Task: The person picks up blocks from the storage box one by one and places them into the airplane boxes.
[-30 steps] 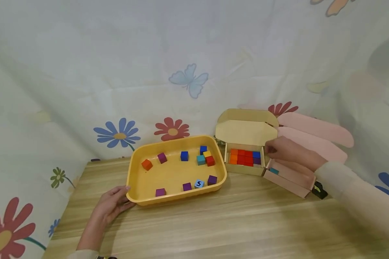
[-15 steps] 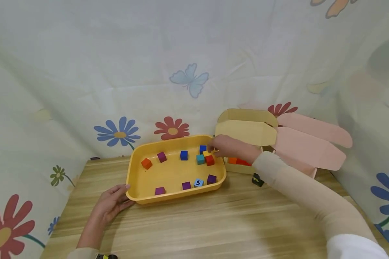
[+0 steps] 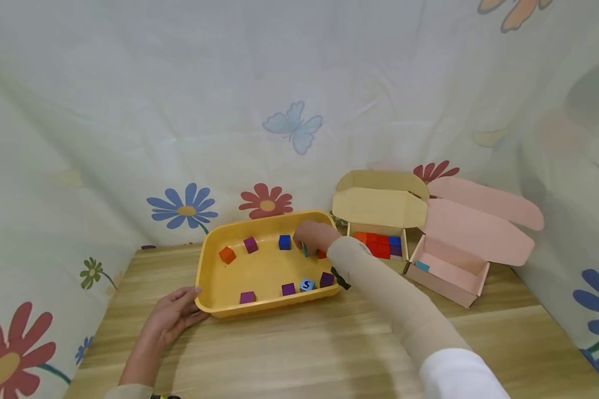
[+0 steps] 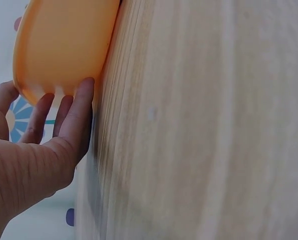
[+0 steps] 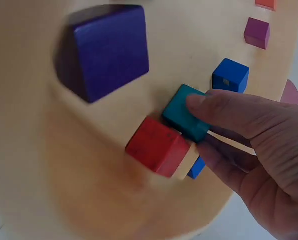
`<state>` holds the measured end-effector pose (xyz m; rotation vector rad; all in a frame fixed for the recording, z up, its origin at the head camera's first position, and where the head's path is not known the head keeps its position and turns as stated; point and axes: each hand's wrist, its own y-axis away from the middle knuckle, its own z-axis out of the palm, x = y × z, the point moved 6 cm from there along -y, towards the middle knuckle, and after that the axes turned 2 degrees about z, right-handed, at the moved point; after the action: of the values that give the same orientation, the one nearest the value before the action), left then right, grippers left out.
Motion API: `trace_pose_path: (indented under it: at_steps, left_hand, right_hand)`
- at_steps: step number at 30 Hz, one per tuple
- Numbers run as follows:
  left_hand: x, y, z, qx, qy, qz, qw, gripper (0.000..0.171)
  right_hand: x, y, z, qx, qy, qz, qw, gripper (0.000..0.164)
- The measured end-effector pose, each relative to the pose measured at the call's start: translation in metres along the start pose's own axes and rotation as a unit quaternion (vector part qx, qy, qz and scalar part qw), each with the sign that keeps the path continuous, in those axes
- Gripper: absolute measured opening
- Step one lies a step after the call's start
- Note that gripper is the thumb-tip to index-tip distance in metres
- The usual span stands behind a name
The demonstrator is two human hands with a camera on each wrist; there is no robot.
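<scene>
My left hand holds the near left corner of the yellow tray, thumb at the rim and fingertips against the outer wall. Inside the tray, my right hand pinches a teal cube between thumb and fingers. Right beside that cube is a red cube, and a yellow cube and a blue one show partly behind it. A second blue cube lies left of the hand. Along the tray's near side are purple cubes and a light blue cube with a black mark.
Right of the tray stands an open cream box with rows of red, orange, blue and purple cubes. Beside it is an open pink box with a teal cube in its left end. A patterned cloth hangs behind the table.
My right hand has moved left from the boxes, over the tray's right rim, and now pinches the teal cube. My left hand stays at the tray corner.
</scene>
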<state>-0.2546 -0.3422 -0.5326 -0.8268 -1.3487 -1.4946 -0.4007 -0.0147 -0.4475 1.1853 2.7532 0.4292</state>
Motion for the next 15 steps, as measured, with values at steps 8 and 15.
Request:
trace_pose_path:
  at_steps: [8,15]
  left_hand:
    - [0.0010,-0.0044,0.0017,0.000,-0.019,0.006,0.9998,0.062]
    - [-0.0015,-0.0021,-0.0002,-0.001,0.003,-0.002,1.0000,0.051]
  right_hand:
    - [0.0026,-0.0020,-0.0037,0.032,-0.070,0.039,0.996,0.017]
    - [-0.0016,-0.0034,-0.0041,0.052,-0.103,0.073,0.991,0.015]
